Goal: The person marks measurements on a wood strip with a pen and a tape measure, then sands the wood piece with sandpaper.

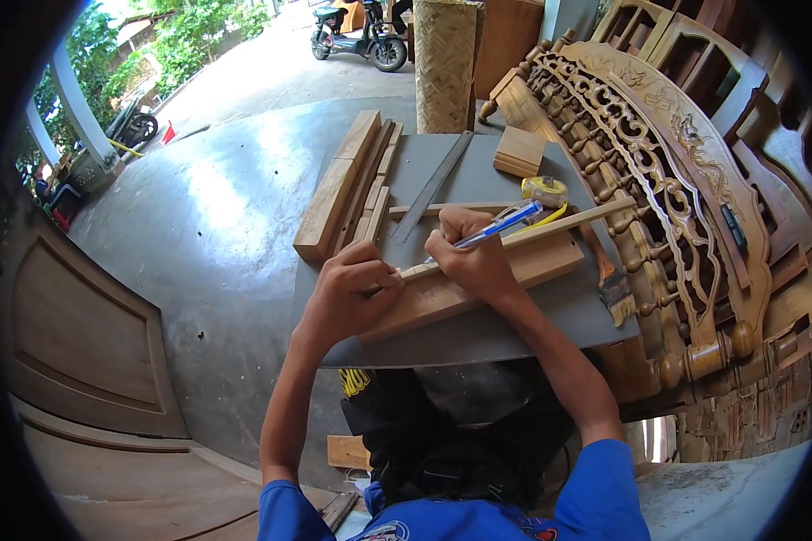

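My right hand (475,259) is closed around a blue and white pen (501,225), whose tip points down-left at a thin wooden strip (568,219). That strip lies along a thicker wooden block (514,275). At the left end of the strip, my left hand (356,284) has thumb and fingers pinched together over something small and pale, apparently the strip's end. Beyond the hands, a metal ruler (433,187) lies slanted on the grey board (478,347). A yellow tape measure (545,190) sits to the right of the pen.
Several wooden bars (343,185) lie at the board's left. Small wooden blocks (519,151) sit at its back right, a paintbrush (615,293) at its right edge. Carved wooden furniture (659,153) stands at the right, a rolled woven mat (444,68) behind, door panels (90,325) at the left.
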Motion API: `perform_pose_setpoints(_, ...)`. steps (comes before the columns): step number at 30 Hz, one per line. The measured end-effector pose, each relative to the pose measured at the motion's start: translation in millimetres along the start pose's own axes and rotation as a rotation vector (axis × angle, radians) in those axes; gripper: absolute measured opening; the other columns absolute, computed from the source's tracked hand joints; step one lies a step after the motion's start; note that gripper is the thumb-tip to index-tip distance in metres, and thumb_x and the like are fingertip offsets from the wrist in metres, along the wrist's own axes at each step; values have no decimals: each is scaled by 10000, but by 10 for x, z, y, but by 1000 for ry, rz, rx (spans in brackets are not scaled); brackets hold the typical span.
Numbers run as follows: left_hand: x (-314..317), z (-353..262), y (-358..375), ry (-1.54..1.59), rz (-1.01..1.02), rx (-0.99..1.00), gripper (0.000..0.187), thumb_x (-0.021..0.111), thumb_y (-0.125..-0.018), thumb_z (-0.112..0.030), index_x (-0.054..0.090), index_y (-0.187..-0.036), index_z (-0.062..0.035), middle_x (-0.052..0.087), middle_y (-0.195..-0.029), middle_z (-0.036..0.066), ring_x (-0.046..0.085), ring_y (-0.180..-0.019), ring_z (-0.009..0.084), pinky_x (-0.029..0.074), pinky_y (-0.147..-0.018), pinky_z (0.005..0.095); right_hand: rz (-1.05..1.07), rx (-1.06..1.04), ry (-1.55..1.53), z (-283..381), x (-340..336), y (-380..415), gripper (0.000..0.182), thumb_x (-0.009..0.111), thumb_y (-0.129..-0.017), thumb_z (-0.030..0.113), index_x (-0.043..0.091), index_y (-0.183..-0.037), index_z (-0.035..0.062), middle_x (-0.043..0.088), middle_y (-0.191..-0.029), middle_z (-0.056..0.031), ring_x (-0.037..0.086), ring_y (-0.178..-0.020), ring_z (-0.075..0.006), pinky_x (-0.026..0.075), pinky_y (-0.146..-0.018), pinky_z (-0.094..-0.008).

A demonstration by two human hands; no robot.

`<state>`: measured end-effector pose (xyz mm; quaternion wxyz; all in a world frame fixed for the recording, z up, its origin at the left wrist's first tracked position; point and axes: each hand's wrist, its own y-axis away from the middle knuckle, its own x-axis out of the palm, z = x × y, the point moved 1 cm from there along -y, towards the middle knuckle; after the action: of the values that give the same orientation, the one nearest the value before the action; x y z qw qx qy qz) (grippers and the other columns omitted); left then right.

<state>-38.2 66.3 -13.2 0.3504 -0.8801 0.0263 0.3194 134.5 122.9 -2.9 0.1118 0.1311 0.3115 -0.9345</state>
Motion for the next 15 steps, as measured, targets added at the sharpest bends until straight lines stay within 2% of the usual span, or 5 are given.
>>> perform_pose_setpoints(12, 16, 9, -1, 21, -28, -21, 92, 711, -650, 23, 623, -655, -1, 544, -690, 69, 610, -679, 174, 483, -601, 268, 56, 9, -6, -25, -5, -4, 285, 546, -667, 36, 284, -564, -6, 276, -506, -77, 278, -481, -146, 255, -455, -343)
perform_pose_setpoints(15, 16, 0, -2, 27, -29, -26, 89, 710, -650, 22, 624, -657, -1, 545, -689, 70, 609, -678, 169, 476, -595, 262, 33, -17, -27, -26, 12, -2, 286, 531, -683, 5, 274, -558, 12, 253, -501, -13, 252, -506, -71, 227, -437, -302)
